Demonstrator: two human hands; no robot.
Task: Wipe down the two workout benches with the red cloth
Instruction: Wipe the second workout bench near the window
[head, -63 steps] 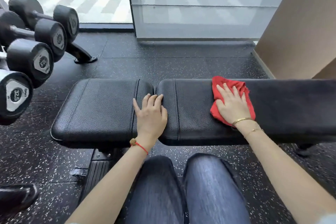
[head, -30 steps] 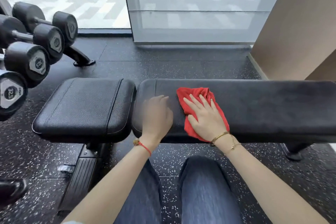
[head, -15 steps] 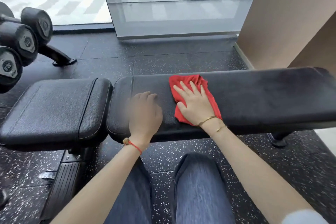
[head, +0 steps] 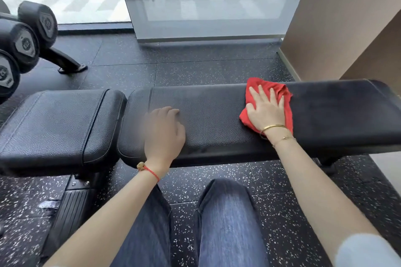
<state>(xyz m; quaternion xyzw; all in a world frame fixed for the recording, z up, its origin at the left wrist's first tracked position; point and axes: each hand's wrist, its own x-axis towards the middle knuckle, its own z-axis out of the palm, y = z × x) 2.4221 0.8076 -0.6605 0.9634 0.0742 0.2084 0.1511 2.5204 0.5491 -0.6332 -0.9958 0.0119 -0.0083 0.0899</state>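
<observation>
The right hand (head: 266,112) presses the red cloth (head: 274,102) flat, fingers straight and spread, on the long pad of the bench (head: 217,123), toward its right end; the left hand (head: 163,134) rests nearby, fingers loosely curled, holding nothing

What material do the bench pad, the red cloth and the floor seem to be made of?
Bench pad: probably black vinyl or faux leather, judging by the pebbled grain, stitched seams and dull sheen. Red cloth, under the right hand: soft woven or microfibre fabric; it wrinkles and has frayed edges. Floor: likely rubber tiles, matte black with white speckles and visible joints.
</observation>
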